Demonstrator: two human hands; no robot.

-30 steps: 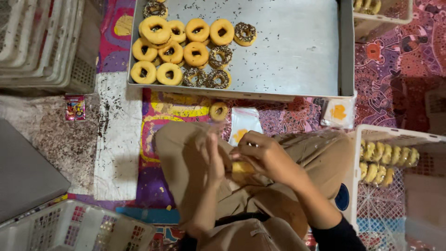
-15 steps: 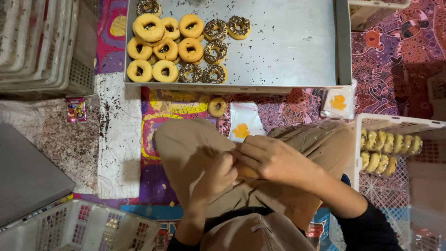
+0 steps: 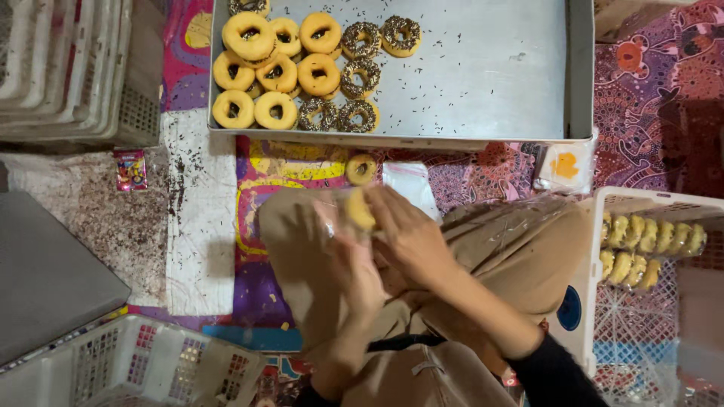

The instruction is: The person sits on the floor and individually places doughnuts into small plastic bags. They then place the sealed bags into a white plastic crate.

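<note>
I sit on the floor with my knees in tan trousers. My left hand and my right hand are together over my lap, both around a yellow-glazed doughnut inside a thin clear plastic bag. The bag is hard to see. Ahead lies a large metal tray with several doughnuts at its left end, some yellow-glazed, some covered in chocolate sprinkles. A single yellow doughnut lies on the mat just below the tray's edge.
A white plastic crate at the right holds a row of bagged yellow doughnuts. Clear bags lie on the patterned mat. Stacked white crates stand far left, another crate near left, a small red packet beside them.
My hands have shifted slightly forward over my lap, still working the doughnut and bag. The doughnut now shows more clearly between my fingers. The view has shifted a little.
</note>
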